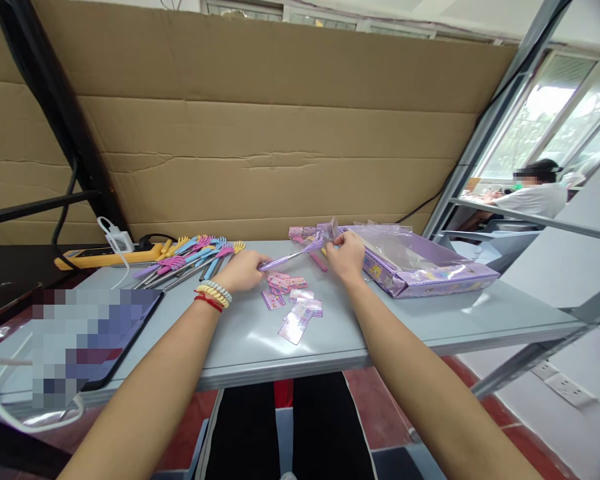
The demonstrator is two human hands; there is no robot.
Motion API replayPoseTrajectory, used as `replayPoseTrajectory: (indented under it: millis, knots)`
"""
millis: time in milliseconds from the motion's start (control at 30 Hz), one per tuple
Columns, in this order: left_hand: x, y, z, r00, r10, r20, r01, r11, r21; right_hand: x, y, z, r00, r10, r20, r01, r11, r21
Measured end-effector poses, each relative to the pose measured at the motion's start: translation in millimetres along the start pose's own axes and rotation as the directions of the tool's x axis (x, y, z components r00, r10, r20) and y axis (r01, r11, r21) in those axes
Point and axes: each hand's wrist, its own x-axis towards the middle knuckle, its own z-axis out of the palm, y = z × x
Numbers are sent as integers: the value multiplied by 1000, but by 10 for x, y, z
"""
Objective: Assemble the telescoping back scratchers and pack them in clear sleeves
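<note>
A purple back scratcher (285, 259) with a metal shaft and a hand-shaped head lies in the grip of my left hand (245, 270), closed round its handle end. The head points right, towards my right hand (347, 255), whose fingers are pinched together. Crinkled clear plastic, apparently a small bag (333, 228), shows at those fingertips beside the scratcher head; how far it covers the head is unclear. Below the scratcher, several small pink cards (280, 283) and shiny pale purple cards (296, 323) lie loose on the grey table (250, 340).
Several coloured back scratchers (187, 257) are piled at left, near a yellow device (110, 256) and white charger (119, 238). A tablet (130, 340) lies front left. At right stands an open purple box (430, 277) holding clear plastic. Cardboard (280, 133) walls the back; a person (535, 193) sits beyond.
</note>
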Motion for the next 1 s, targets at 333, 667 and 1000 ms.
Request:
replayPoseTrajectory:
  millis: [333, 667, 1000]
  knots:
    - [2, -162, -29, 998, -56, -13, 56, 998, 27, 140, 114, -52, 977, 158, 143, -207, 859, 467]
    - [2, -259, -75, 988, -156, -1, 156, 987, -45, 222, 207, -24, 913, 338, 229, -399, 621, 674]
    - [2, -247, -69, 989, -149, 20, 150, 984, -93, 177, 167, -58, 944, 179, 277, -311, 761, 570]
